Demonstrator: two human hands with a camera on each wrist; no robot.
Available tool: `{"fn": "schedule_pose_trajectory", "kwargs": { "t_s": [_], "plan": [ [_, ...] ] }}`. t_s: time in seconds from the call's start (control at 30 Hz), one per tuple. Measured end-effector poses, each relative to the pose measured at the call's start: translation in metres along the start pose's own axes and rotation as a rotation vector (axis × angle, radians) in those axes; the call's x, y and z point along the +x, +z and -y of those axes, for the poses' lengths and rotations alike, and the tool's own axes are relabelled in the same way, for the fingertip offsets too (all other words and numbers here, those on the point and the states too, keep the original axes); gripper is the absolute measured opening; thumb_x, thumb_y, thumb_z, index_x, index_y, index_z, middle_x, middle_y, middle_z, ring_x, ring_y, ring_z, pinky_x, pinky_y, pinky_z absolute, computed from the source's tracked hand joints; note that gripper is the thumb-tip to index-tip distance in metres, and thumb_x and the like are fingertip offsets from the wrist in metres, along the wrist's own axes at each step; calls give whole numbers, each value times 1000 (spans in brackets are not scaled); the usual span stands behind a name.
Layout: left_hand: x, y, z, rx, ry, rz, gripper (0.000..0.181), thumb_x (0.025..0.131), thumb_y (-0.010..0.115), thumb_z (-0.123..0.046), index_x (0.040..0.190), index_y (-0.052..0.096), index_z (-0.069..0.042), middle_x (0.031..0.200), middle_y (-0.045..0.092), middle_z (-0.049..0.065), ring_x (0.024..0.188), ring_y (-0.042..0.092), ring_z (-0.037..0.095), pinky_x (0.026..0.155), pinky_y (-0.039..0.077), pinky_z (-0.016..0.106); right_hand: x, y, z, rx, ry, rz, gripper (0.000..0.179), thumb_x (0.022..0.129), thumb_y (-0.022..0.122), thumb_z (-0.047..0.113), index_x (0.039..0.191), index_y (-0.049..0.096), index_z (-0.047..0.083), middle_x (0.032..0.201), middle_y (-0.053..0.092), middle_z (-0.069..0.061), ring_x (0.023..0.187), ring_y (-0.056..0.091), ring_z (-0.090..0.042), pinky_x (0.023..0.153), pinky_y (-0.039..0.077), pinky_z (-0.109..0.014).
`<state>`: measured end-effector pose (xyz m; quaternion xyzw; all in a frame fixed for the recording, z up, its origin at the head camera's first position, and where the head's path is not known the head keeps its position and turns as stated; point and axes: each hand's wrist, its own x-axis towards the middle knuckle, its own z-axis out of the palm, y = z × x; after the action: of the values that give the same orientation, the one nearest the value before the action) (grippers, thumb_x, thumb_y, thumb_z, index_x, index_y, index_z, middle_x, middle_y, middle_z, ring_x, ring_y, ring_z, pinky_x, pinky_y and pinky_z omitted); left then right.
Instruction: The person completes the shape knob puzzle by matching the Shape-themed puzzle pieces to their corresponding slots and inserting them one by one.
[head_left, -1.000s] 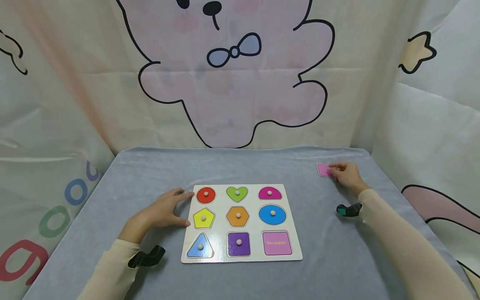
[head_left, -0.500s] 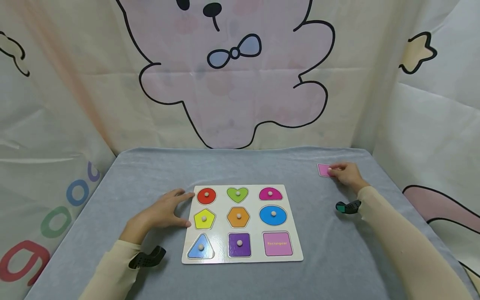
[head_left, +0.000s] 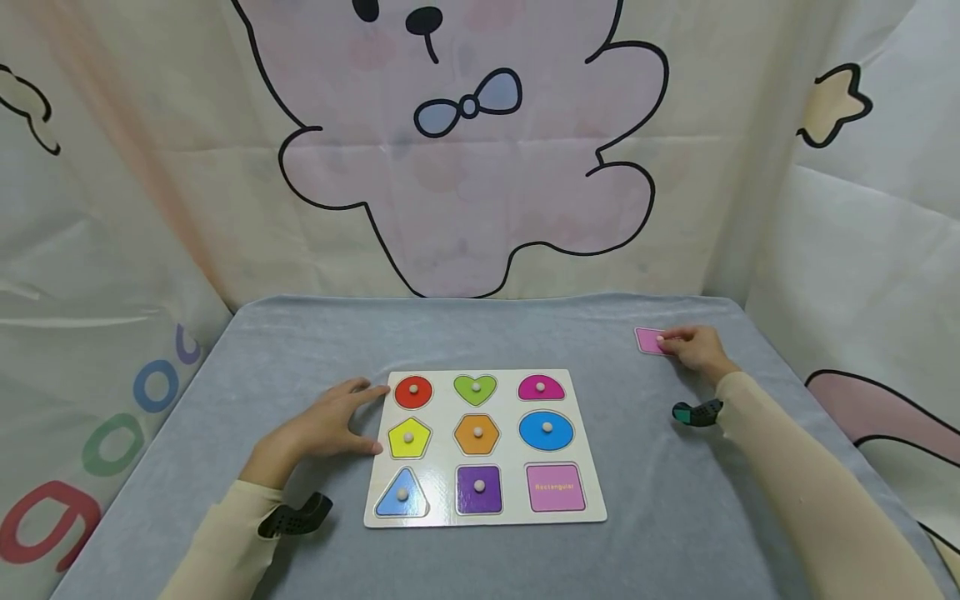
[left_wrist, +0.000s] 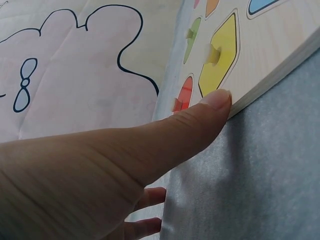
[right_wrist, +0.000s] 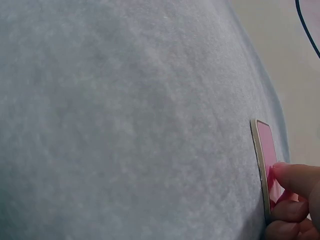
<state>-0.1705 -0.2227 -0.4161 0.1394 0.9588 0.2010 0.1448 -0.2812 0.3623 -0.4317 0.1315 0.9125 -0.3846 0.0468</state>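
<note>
Near the far right of the table, a pink rectangular puzzle piece lies flat on the cloth. Thumb and fingers of my right hand pinch it at its knob, and the hand covers its right end. In the right wrist view the piece shows its pale edge close against the cloth. My left hand rests at the left edge of a white shape-puzzle board, fingers spread. Its thumb touches the board's edge beside the yellow pentagon. The board's pink recess reads "Rectangular".
Knobbed shapes sit in the other recesses, among them a red circle, a blue oval and a purple square. Grey-blue cloth covers the table. A printed curtain hangs behind and along both sides.
</note>
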Motion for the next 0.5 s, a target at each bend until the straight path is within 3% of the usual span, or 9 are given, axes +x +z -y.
{"fn": "schedule_pose_trajectory", "kwargs": {
  "t_s": [0.5],
  "plan": [
    [0, -1, 1, -8, 13, 2, 92, 73, 89, -42, 152, 47, -17, 157, 37, 28, 143, 35, 51, 111, 36, 71, -3, 0, 2, -54, -95, -32, 40, 100, 64, 22, 124, 65, -10, 118, 65, -24, 97, 49, -20, 71, 42, -20]
  ]
}}
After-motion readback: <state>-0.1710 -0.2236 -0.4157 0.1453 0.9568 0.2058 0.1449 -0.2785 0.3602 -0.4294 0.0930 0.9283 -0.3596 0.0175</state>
